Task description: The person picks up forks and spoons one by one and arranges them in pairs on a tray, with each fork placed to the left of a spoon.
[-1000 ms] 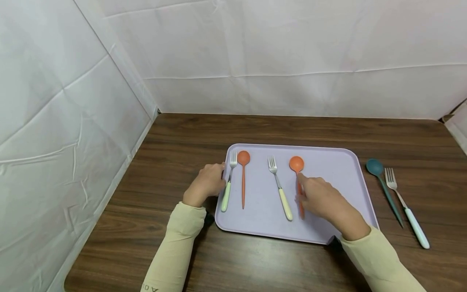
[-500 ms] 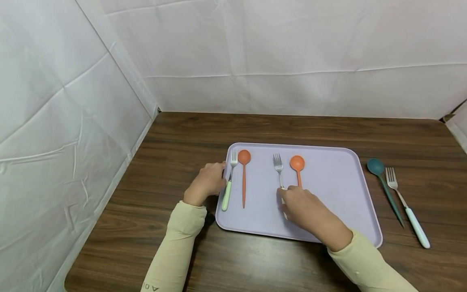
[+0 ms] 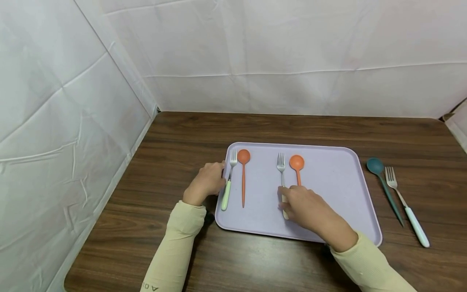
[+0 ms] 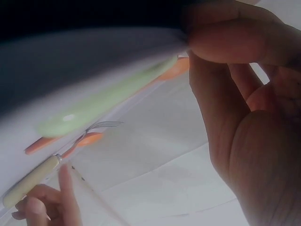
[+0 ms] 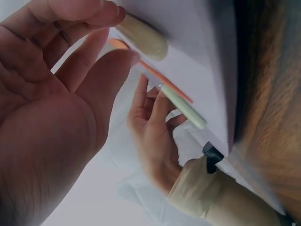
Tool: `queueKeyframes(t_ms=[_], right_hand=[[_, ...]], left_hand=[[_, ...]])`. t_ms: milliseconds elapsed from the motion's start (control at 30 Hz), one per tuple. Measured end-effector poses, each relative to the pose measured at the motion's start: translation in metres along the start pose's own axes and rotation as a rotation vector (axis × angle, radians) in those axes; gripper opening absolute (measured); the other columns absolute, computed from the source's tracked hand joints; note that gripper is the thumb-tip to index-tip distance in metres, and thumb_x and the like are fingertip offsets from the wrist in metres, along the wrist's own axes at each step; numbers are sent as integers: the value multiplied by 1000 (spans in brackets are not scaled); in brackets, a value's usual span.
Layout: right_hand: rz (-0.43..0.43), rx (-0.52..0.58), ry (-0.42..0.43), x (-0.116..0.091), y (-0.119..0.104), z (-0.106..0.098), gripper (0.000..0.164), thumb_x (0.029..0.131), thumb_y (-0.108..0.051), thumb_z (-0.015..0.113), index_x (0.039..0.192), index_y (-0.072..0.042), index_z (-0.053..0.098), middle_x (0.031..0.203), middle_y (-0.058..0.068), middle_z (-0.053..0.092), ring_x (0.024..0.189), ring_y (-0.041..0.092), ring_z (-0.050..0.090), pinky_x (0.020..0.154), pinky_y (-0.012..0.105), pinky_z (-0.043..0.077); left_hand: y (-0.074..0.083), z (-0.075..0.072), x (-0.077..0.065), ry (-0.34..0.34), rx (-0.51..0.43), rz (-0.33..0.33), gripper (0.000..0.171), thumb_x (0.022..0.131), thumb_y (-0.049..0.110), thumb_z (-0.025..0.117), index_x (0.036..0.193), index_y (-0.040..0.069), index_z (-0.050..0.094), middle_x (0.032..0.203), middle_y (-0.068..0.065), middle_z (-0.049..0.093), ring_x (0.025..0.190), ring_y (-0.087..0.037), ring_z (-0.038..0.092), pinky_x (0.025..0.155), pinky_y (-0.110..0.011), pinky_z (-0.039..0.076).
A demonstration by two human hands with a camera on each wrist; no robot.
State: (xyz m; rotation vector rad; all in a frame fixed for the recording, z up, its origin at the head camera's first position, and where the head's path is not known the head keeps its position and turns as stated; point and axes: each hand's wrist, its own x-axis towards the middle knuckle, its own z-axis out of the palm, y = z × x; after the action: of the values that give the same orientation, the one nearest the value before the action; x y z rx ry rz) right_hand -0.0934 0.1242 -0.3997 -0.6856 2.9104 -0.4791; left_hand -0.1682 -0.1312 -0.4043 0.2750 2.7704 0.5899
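On the table lies a lilac tray (image 3: 339,194). My left hand (image 3: 205,183) grips its left rim, thumb and fingertips meeting at the edge in the left wrist view. Beside that hand, a fork with a pale green handle (image 3: 226,195) and an orange-red spoon (image 3: 243,174) lie side by side on the tray. My right hand (image 3: 308,207) pinches the cream handle of a second fork (image 3: 281,164) around the tray's middle. Just right of this fork lies an orange spoon (image 3: 297,163), its lower handle hidden by my right hand.
Right of the tray, a dark teal spoon (image 3: 384,190) and a fork with a white handle (image 3: 416,225) lie on the brown wooden table (image 3: 175,138). White cloth walls (image 3: 277,52) rise behind the table and on its left.
My right hand has gone from the orange spoon leftward to the cream-handled fork. That fork has shifted slightly right and stands straighter, nearer the orange spoon. The left hand stays put.
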Motion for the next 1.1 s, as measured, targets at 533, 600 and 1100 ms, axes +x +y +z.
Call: queueKeyframes(t_ms=[533,600,1100], right_hand=[[126,69,95,-15,31,-39,46,85,-28,67,123,-4,57,77,-3,57,63,15,50,49,30,38],[143,73,100,-16,37,-45,48,85,-28,66,124,-3,56,79,-1,59,63,16,50,48,30,38],[259,76,146,-45,88,-84,63,90,-42,56,130,5,47,89,9,66,70,21,58,60,39,41]], left_hand=[[0,2,1,2,-24,-10,55,88,6,55,141,4,39,114,-18,57,55,-17,57,44,-25,46],[0,0,0,6,-16,-6,55,88,6,55,141,4,39,113,-18,57,57,-19,57,45,-25,46],[-1,-1,-1,9,-7,-13,55,88,6,54,141,5,39,114,-17,57,56,-18,56,45,-25,46]])
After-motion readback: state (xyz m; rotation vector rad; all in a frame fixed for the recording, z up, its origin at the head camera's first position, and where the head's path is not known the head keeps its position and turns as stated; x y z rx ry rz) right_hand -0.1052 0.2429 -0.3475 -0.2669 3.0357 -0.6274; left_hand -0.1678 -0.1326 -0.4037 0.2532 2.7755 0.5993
